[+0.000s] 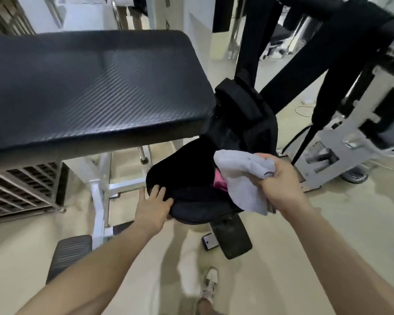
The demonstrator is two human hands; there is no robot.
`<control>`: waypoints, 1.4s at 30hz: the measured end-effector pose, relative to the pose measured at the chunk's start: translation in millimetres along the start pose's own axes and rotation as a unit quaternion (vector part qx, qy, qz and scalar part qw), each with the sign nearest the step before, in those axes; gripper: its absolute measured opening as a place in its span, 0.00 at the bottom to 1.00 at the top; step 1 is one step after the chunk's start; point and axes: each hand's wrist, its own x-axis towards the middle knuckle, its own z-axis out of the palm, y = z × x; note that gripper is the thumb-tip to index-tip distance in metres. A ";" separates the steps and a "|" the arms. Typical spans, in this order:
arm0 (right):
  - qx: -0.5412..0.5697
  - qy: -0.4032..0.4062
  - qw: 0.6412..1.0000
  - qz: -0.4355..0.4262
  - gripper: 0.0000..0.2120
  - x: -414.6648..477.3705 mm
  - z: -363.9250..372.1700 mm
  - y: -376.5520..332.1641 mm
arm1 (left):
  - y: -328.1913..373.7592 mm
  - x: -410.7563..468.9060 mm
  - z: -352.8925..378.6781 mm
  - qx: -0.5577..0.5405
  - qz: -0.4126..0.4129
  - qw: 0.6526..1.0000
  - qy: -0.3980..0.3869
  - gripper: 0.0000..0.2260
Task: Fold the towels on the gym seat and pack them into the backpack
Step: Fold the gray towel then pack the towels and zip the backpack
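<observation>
A black backpack [241,123] stands on the floor just right of the black padded gym seat [89,87], its front flap [180,169] folded open toward me. My right hand [280,180] is shut on a folded grey towel [243,178], which hangs over the bag's opening. Under the grey towel, a pink cloth [220,183] shows inside the bag. My left hand [155,205] grips the near edge of the open flap. The seat's top is bare.
White machine frame legs [100,201] stand under the seat. A metal grille [16,189] is at the left. A black footplate [71,253] and a black pad [233,237] lie on the floor near my shoe [209,283]. Black and white gym machinery [341,114] rises at the right.
</observation>
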 end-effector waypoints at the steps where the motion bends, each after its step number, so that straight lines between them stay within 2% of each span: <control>1: -0.015 -0.001 1.000 -0.008 0.16 2.2 3.1 5.9 | 2.5 3.3 -3.0 0.012 0.009 1.000 0.013 0.18; 3: -0.023 -0.010 0.999 -0.026 0.20 10.7 4.8 15.4 | 8.4 10.2 -11.5 0.031 0.028 0.998 0.038 0.12; 5: -0.041 -0.049 0.997 -0.040 0.12 21.1 4.0 15.9 | 18.0 12.4 -29.5 0.030 0.076 0.994 0.066 0.12; 6: -0.088 -0.077 0.991 -0.066 0.07 30.1 3.1 21.0 | 25.8 10.3 -44.0 0.022 0.110 0.991 0.075 0.12; 7: -0.197 -0.113 0.967 -0.113 0.06 38.9 0.3 27.1 | 35.9 4.9 -61.4 0.011 0.142 0.985 0.096 0.10; 9: -0.409 -0.161 0.877 -0.193 0.10 57.1 -5.7 47.1 | 59.7 -9.2 -93.7 -0.023 0.197 0.967 0.157 0.06; 11: -0.507 -0.158 0.813 -0.238 0.07 72.8 -17.1 70.4 | 80.8 -20.8 -114.1 -0.051 0.249 0.946 0.201 0.10; 13: -0.526 -0.146 0.796 -0.263 0.09 80.9 -27.7 78.3 | 92.7 -31.6 -128.2 -0.097 0.261 0.934 0.223 0.16; 15: -0.533 -0.107 0.781 -0.306 0.13 82.6 -28.7 75.5 | 100.4 -44.3 -141.8 -0.166 0.221 0.934 0.227 0.20; 17: -0.544 -0.051 0.767 -0.337 0.12 84.5 -21.8 69.7 | 105.2 -60.4 -159.0 -0.242 0.174 0.934 0.196 0.24; 19: -0.548 -0.027 0.764 -0.341 0.11 90.1 -12.9 64.2 | 108.6 -76.1 -167.8 -0.323 0.170 0.922 0.131 0.27; 23: -0.554 -0.026 0.763 -0.333 0.11 115.2 -24.7 59.0 | 112.3 -108.4 -180.3 -0.378 0.219 0.898 0.042 0.27; 27: -0.505 -0.015 0.823 -0.260 0.04 125.6 -49.8 44.8 | 110.6 -124.4 -187.7 -0.399 0.222 0.889 0.027 0.26; 30: -0.469 -0.095 0.852 -0.214 0.04 114.3 -50.0 29.0 | 110.3 -127.2 -190.2 -0.396 0.229 0.888 0.044 0.26; 33: -0.306 -0.211 0.918 -0.138 0.06 83.5 -48.3 7.0 | 118.2 -130.9 -186.9 -0.369 0.246 0.895 0.043 0.26; 35: -0.184 -0.259 0.945 -0.079 0.09 57.6 -40.5 3.6 | 122.5 -135.9 -183.3 -0.354 0.260 0.898 0.037 0.26; 36: -0.158 -0.259 0.951 -0.066 0.08 47.1 -30.0 11.2 | 122.7 -138.6 -182.0 -0.349 0.264 0.898 0.034 0.26; 38: -0.164 -0.205 0.964 -0.032 0.04 32.2 -1.6 36.5 | 120.5 -144.2 -181.8 -0.343 0.268 0.899 0.035 0.26; 40: -0.261 -0.175 0.949 0.012 0.16 23.1 23.9 68.3 | 116.1 -149.0 -182.7 -0.344 0.270 0.899 0.038 0.25; 42: -0.413 -0.191 0.890 0.039 0.29 14.0 40.2 89.6 | 112.6 -153.1 -180.8 -0.343 0.267 0.900 0.036 0.24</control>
